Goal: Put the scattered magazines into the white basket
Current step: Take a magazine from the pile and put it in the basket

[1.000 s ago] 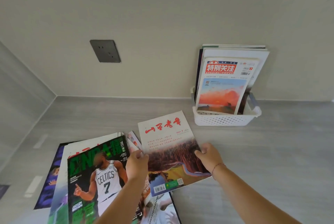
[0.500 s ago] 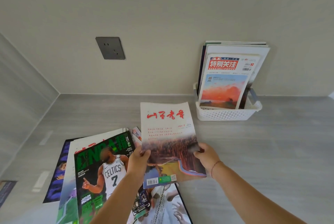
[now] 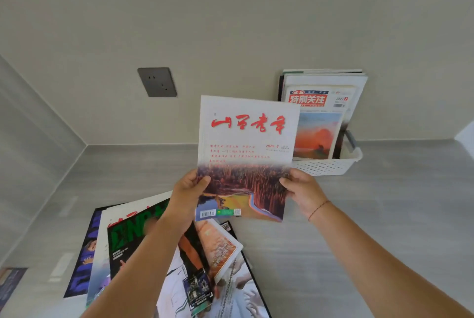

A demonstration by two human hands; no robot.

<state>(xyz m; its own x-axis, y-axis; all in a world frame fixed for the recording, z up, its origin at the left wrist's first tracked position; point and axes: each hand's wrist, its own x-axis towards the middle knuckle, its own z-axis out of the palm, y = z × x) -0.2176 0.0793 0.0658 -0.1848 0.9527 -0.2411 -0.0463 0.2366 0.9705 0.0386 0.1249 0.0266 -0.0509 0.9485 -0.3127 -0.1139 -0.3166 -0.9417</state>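
Above the counter (image 3: pixel 384 215), I hold the red-titled magazine (image 3: pixel 247 138) upright, left hand (image 3: pixel 188 190) and right hand (image 3: pixel 304 189) each pinching a lower side edge, so it can slide in bottom-first. The white basket (image 3: pixel 331 166) stands just beyond, rightward, nearly full; I judge the only room is at its front.

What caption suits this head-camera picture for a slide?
A left hand and right hand hold a red-titled magazine up before the white basket, with other magazines scattered on the counter below.
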